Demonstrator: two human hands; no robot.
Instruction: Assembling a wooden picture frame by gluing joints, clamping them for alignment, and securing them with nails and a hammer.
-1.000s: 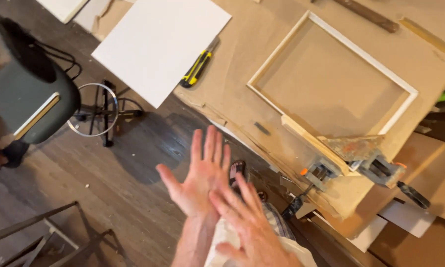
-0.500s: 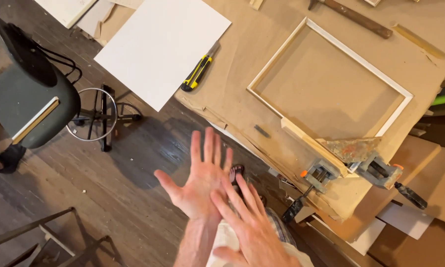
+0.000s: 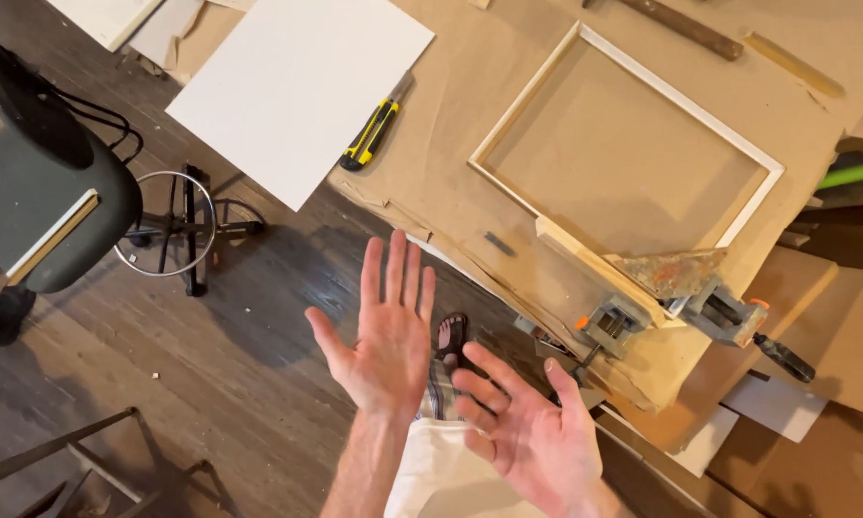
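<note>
From the head camera, the left hand (image 3: 385,338) is raised palm up with its fingers spread wide, holding nothing, over the dark wood floor (image 3: 211,384). The right hand (image 3: 532,436) hangs just beside it, also spread and empty, near the edge of the cardboard-covered table (image 3: 470,115). On that table lie a yellow-and-black utility knife (image 3: 372,132) (just beside a white board (image 3: 302,91)) and a pale wooden frame (image 3: 628,149), one corner gripped in a metal corner clamp (image 3: 666,297). A green stool (image 3: 43,211) stands well apart, at left.
</note>
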